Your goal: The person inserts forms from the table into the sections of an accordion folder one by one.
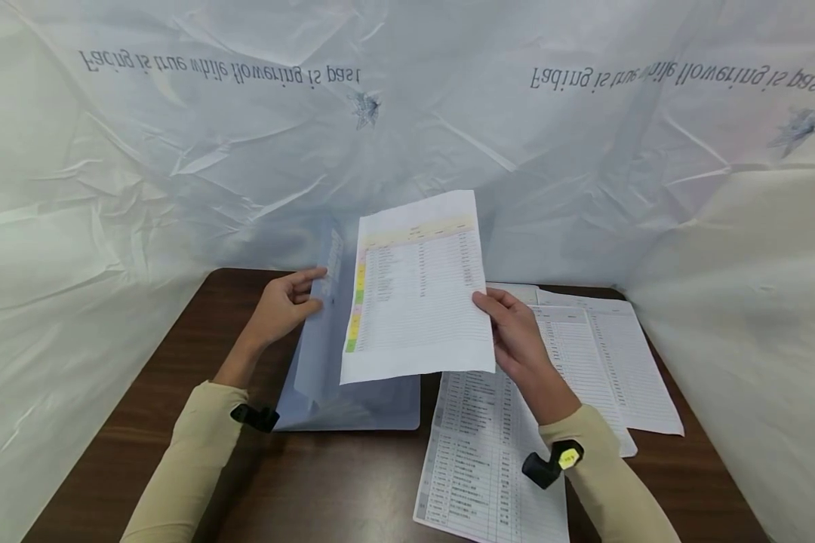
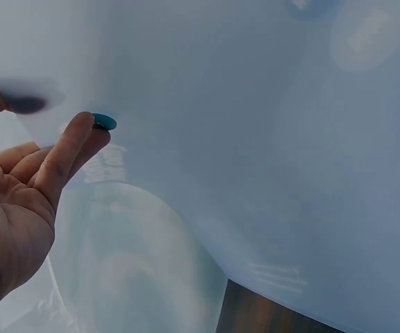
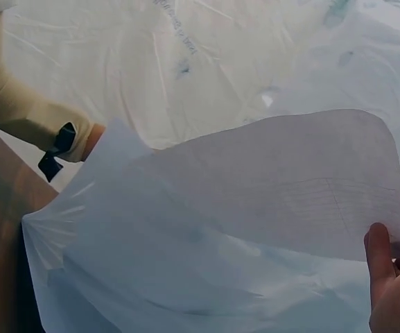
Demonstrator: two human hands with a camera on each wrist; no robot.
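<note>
Right grip (image 1: 518, 337) pinches the right edge of a printed sheet (image 1: 417, 302), thumb on its face, holding it tilted over the blue folder (image 1: 380, 411), while the left grip (image 1: 281, 303) pinches the folder's lifted flap (image 1: 326, 332) near a teal button (image 2: 104, 121). The step in hand looks like passing the sheet into or out of the folder, which of the two I cannot tell, and the next move seems to call for a raised flap and a flat sheet so its corners do not snag. Farther right, more printed pages (image 1: 485, 460) lie on the dark table (image 1: 299, 483).
</note>
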